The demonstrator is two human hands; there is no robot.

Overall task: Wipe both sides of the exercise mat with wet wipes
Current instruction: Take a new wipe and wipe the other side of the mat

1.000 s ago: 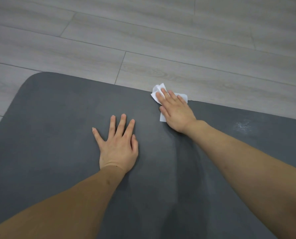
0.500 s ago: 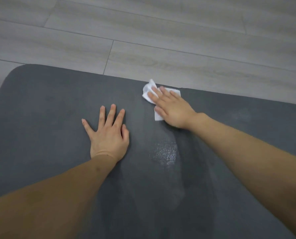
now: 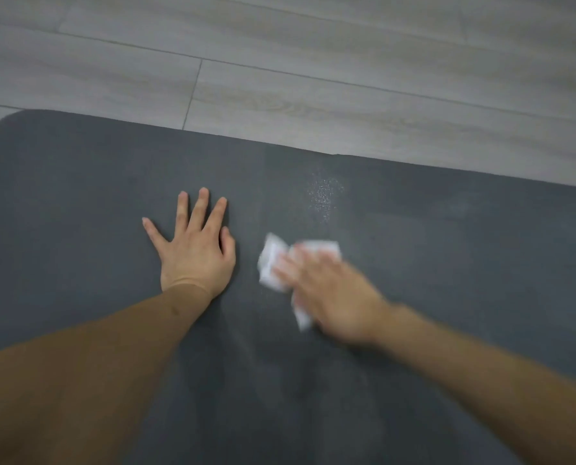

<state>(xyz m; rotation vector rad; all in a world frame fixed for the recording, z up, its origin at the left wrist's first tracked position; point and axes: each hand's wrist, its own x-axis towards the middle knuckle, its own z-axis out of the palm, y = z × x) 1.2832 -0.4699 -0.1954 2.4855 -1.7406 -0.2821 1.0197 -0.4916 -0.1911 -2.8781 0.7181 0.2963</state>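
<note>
One dark grey exercise mat (image 3: 78, 203) on the wood-look floor (image 3: 313, 62). My left hand (image 3: 196, 253) lies flat on it, fingers spread, holding nothing. My right hand (image 3: 330, 293), blurred, presses one white wet wipe (image 3: 271, 263) onto the mat; one damp patch (image 3: 323, 196) beyond it.

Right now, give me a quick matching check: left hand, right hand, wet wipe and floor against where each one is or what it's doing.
1 left hand
2 right hand
3 wet wipe
4 floor

A light wood-look planks beyond the exercise mat
B flat on the mat, fingers spread
C white, crumpled, under fingers
D blurred, pressing the wipe

Pairs: 1-B, 2-D, 3-C, 4-A
</note>
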